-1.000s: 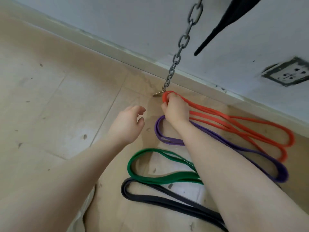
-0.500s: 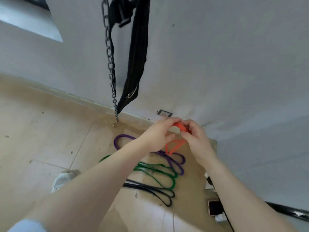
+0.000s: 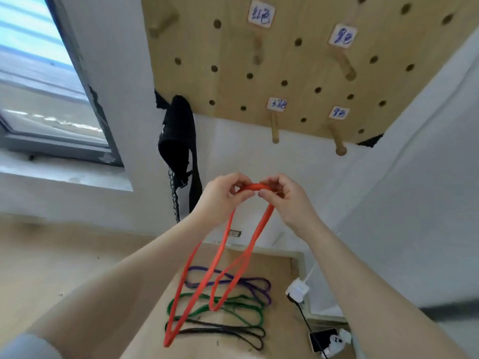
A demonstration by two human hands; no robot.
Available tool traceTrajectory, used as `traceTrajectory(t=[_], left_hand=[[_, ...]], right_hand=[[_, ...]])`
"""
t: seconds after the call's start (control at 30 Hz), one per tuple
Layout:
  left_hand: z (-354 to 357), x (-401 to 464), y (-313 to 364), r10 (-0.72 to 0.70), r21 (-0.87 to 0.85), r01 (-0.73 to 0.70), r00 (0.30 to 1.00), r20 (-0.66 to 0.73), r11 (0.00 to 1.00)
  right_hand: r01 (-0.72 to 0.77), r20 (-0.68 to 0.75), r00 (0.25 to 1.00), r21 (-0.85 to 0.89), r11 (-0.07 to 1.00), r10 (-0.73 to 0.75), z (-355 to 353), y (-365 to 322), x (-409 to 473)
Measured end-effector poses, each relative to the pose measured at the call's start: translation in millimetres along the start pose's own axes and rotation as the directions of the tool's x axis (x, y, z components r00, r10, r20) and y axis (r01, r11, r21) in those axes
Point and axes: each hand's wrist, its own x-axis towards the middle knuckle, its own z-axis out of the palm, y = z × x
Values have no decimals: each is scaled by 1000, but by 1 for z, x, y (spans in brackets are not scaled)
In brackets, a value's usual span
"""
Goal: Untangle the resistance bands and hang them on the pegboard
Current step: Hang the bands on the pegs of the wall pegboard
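While raised below pegboard lower edge (open wall between hands and pegs), left hand and right hand pinching top of red band; loops dangling over purple band, green band, black band on floor.

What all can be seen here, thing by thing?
red band: one, held up, loops hanging down
purple band: one, on floor, nearest wall
green band: one, on floor, middle
black band: one, on floor, nearest the person
pegboard: one, light wood, on wall above
pegs: five, wooden, all bare
labels: four, white, handwritten
black strap: one, hanging beside the board
chain: one, grey, hanging below the strap
window: one, left
phone: one, on floor, right
left hand: grip on red band
right hand: grip on red band
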Motion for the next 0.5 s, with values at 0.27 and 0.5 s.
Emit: traceTrajectory(t=[0.27, 0.5], left_hand=[[-55, 45, 69, 104, -145, -119, 989, -107, 982], [-84, 110, 98, 293, -78, -337, 894, -339, 938]], right_hand=[[163, -233, 963, 89, 983, -139, -9, -90, 21], [302, -287, 924, 139, 943, -253, -33, -144, 79]])
